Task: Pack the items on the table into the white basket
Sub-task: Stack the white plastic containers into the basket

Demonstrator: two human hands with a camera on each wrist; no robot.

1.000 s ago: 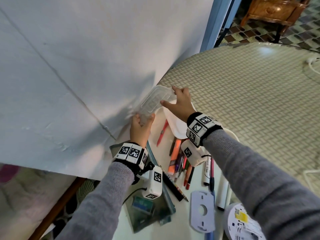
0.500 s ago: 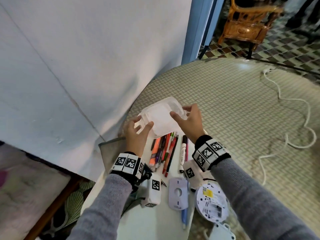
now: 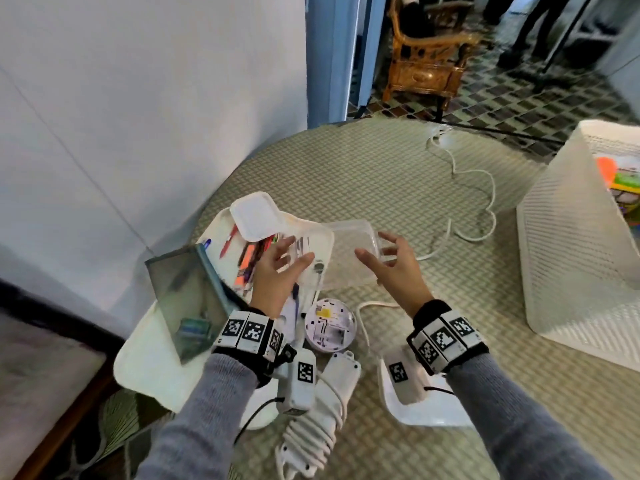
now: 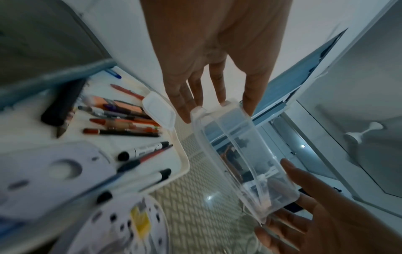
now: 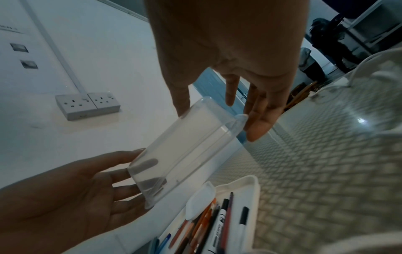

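On the woven tabletop, a clear box is held between the spread fingertips of the left hand and right hand, while the pens beneath the left fingers remain unpacked and the white basket, well beyond the right fingers, is only partly filled.

Head view: high, facing forward and down over the bench. Wrist views: close, each looking along its palm toward the fingers. All three share the clear container and pen tray.
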